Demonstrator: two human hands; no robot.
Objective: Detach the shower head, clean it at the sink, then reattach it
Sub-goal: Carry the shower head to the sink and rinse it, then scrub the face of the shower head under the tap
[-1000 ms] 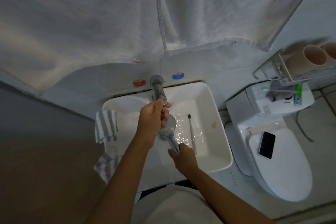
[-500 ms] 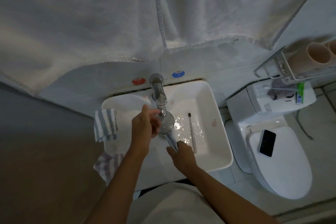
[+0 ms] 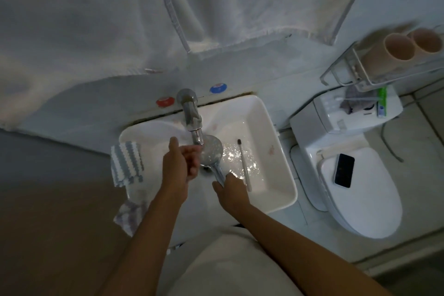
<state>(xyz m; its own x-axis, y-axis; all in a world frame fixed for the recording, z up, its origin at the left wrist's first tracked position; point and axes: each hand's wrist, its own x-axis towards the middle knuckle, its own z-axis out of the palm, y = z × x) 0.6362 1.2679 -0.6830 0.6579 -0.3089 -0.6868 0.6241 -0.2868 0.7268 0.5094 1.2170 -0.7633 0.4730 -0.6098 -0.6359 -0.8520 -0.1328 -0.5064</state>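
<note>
The chrome shower head (image 3: 212,150) lies face up over the white sink (image 3: 283,170), right under the spout of the chrome tap (image 3: 191,115). My right hand (image 3: 229,186) grips its handle at the near end. My left hand (image 3: 181,163) is at the left edge of the round face, fingers curled and touching it, blurred by motion. Water glistens in the basin to the right of the head.
A toothbrush (image 3: 243,163) lies in the basin at the right. A striped cloth (image 3: 126,161) hangs over the sink's left rim. White towels (image 3: 120,19) hang above. To the right stands a toilet (image 3: 360,190) with a phone (image 3: 344,170) on its lid, and a wire rack (image 3: 374,72) with cups.
My left hand came down from the tap spout to the left side of the shower head's face. The head now sits directly under the spout, face up.
</note>
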